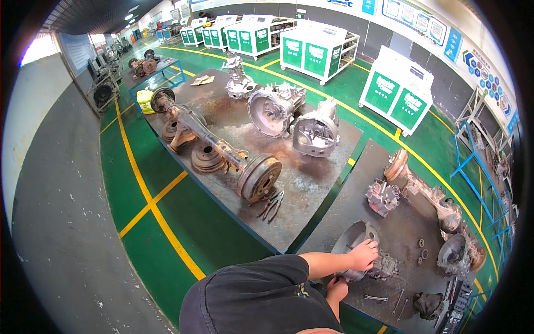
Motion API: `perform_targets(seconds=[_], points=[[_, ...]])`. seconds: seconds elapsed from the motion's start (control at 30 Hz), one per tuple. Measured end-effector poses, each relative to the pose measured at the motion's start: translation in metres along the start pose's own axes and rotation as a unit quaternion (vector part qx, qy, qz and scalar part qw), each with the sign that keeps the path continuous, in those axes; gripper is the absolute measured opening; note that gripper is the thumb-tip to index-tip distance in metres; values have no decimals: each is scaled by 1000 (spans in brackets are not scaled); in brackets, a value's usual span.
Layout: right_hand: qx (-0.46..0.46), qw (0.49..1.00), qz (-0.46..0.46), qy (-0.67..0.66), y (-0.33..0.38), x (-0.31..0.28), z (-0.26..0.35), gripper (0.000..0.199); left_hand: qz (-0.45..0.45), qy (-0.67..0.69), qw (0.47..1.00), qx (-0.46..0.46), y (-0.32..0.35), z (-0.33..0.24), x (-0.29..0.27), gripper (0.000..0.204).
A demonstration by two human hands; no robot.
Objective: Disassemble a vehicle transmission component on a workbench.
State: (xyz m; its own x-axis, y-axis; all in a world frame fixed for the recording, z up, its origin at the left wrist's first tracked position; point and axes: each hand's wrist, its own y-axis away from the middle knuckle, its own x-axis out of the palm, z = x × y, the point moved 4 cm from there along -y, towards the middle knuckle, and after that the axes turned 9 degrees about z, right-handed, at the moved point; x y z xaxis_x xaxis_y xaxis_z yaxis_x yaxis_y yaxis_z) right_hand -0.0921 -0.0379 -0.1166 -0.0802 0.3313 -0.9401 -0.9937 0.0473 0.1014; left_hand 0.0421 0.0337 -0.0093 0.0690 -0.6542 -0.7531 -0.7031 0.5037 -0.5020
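Note:
A grey metal gearbox housing (351,239), with a wide bell-shaped mouth, lies on the near workbench in front of me. My left hand (364,255) reaches over it, its fingers curled against the housing's rim. Close to my body, my right hand (337,289) is curled at the housing's lower edge; what its fingers hold is hidden. The gearbox's smaller geared end (385,268) extends to the right of my left hand. Beside my right hand a spanner (376,298) lies on the bench.
On this bench (347,195) are a rusty axle (425,195), a small gearbox (383,197), another bell housing (453,253), bearing rings (424,254), a dark cloth (428,305) and a tool case (460,300). The neighbouring bench holds an axle with drums (208,136), pliers (272,205) and several housings (316,129).

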Motion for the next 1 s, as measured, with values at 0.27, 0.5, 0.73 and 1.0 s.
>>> perform_targets(seconds=[0.27,0.5,0.73,1.0], points=[[-65,996,-15,-59,2,11,-6,17,16,16,1000,-16,3,3,-2,22],[-215,976,-39,-16,-7,-7,-11,16,44,10,999,-9,-3,-1,-8,24],[-45,999,-6,-11,-1,-20,0,21,57,16,998,3,-3,-2,-10,21],[-6,1000,-13,13,-2,-5,2,24,39,25,999,8,-7,-4,-16,18]])
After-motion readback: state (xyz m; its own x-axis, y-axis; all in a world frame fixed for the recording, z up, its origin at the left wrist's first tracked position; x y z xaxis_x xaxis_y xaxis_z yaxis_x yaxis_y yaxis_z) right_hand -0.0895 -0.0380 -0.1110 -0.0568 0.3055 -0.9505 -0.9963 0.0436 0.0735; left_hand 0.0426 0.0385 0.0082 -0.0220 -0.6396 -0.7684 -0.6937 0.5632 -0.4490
